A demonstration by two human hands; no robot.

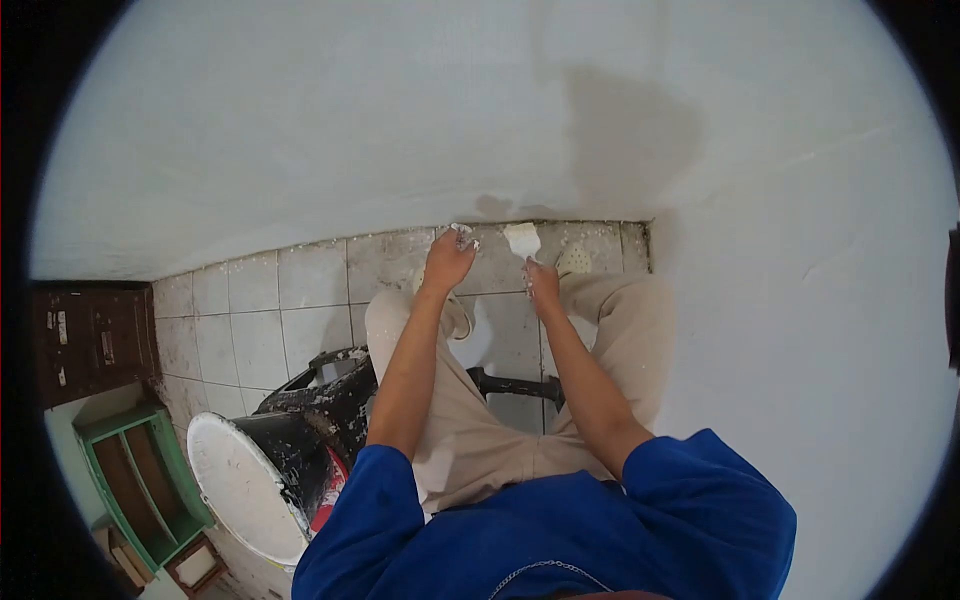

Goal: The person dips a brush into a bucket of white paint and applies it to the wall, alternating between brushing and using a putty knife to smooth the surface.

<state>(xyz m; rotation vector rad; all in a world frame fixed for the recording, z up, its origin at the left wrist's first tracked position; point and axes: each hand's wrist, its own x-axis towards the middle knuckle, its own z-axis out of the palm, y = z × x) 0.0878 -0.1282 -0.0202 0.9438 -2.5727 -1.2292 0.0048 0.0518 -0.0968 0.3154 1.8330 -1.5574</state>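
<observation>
My right hand (543,287) is closed around the handle of a putty knife (522,241), its broad blade pointing at the wall's foot and coated in white and cream paste. White smears also cover my right fingers. To the left, my left hand (450,262) hovers by the same wall edge, with white paste on its half-curled fingers and thumb. A gap shows between them, and I make out no tool there. Both hands are over the tiled floor (505,320), between my knees, close to the pale wall (380,130).
A black bucket (290,440) of whitish paste stands at my left, beside a paint-spattered black object (340,390). A black bar (518,386) lies beneath my legs. Another wall (800,330) rises at my right. A green shelf unit (145,480) and dark brown panel (95,335) are farther left.
</observation>
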